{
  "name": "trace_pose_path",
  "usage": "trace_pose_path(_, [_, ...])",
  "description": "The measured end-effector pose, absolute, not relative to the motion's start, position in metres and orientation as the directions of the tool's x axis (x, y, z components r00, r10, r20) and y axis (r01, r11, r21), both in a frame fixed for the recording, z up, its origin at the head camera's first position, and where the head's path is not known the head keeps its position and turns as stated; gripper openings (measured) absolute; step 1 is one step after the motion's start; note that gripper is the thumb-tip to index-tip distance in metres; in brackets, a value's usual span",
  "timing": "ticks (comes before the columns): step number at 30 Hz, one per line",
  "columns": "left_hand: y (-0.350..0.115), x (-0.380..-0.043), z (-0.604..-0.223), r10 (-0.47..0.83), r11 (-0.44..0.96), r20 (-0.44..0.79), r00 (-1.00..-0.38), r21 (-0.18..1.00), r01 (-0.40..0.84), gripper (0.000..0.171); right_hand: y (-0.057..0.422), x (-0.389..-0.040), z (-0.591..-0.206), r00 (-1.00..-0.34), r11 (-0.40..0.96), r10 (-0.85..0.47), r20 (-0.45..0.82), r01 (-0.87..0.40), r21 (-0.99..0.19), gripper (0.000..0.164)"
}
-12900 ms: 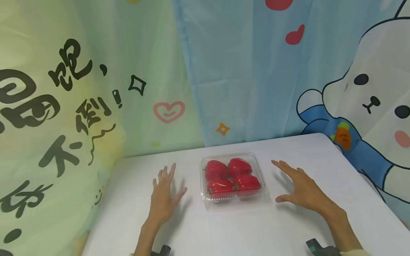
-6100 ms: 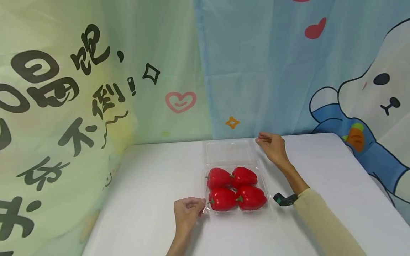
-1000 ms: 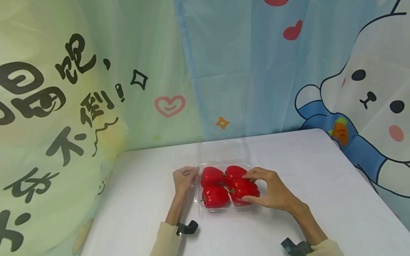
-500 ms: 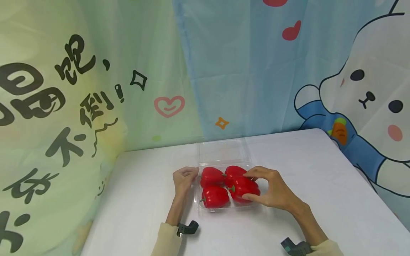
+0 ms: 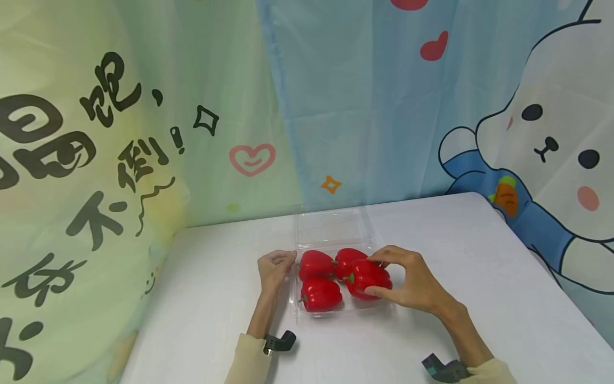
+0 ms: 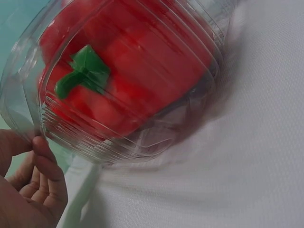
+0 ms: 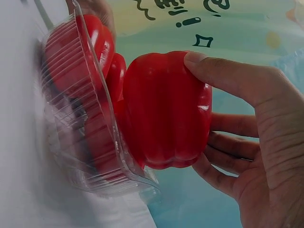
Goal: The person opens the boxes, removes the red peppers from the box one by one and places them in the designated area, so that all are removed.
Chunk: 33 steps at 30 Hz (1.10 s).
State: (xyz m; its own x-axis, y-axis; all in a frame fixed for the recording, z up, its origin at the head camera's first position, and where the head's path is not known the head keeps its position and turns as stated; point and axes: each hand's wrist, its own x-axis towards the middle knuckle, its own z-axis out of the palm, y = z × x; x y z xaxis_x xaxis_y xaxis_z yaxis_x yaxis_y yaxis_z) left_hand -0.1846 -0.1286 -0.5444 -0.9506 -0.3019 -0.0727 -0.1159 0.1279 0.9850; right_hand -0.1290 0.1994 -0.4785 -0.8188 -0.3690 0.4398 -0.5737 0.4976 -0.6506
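Observation:
My right hand grips a red bell pepper between thumb and fingers. In the right wrist view this pepper is lifted above the rim of the clear plastic box. Several other red peppers lie in the box, among them a front-left pepper, a back-left pepper and a back-right one. At the left edge of the box my left hand pinches the rim with thumb and forefinger. Through the box wall the left wrist view shows a pepper's green stem.
The box's clear lid is folded back toward the curtain. A white cloth covers the table. Dark wrist cameras sit on both wrists, the left camera and the right camera.
Over the last second my right hand has raised the front-right pepper out of its place and slightly to the right. My left hand stays at the box edge. Earlier, the lid was closed.

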Motion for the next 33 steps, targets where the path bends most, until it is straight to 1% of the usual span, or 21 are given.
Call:
trace_pose_path(8, [-0.130, -0.184, -0.542, -0.304, 0.115, -0.106, -0.947, 0.983, -0.146, 0.018, 0.201, -0.129, -0.478, -0.819, 0.516, -0.334, 0.466, -0.573, -0.637, 0.061])
trace_pose_path(21, [-0.128, -0.185, -0.544, -0.305, 0.139, -0.100, -0.947, 0.979, -0.148, 0.019, 0.215, -0.135, -0.480, -0.813, 0.555, -0.254, 0.524, -0.566, -0.609, 0.060])
trace_pose_path(27, [-0.128, -0.185, -0.544, -0.299, 0.136, -0.102, -0.949, 0.980, -0.148, 0.018, 0.223, -0.138, -0.480, -0.829, 0.592, -0.193, 0.525, -0.525, -0.612, 0.060])
trace_pose_path(33, [-0.128, -0.184, -0.543, -0.306, 0.132, -0.102, -0.947, 0.980, -0.148, 0.018, 0.228, -0.141, -0.476, -0.838, 0.630, -0.164, 0.521, -0.495, -0.599, 0.060])
